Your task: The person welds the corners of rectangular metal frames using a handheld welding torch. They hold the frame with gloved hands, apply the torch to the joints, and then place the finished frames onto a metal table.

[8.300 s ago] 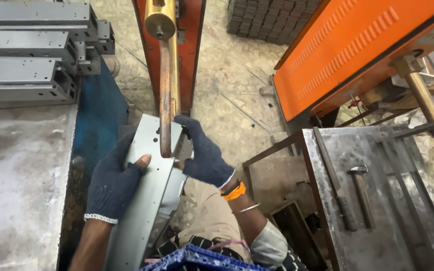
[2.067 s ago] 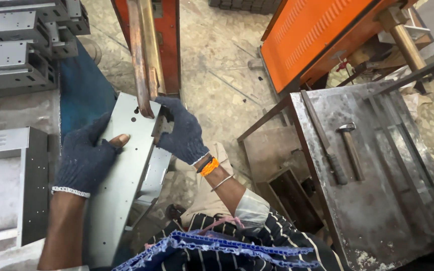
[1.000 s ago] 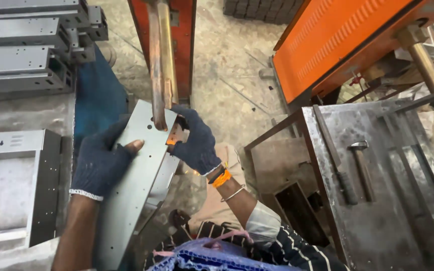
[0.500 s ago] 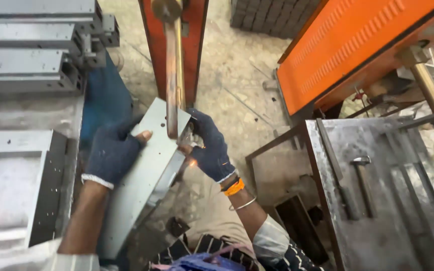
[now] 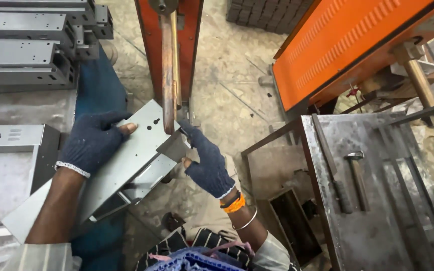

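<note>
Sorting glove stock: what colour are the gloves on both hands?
Dark navy knit gloves with whitish cuff trim, clearest in the head view.
</note>
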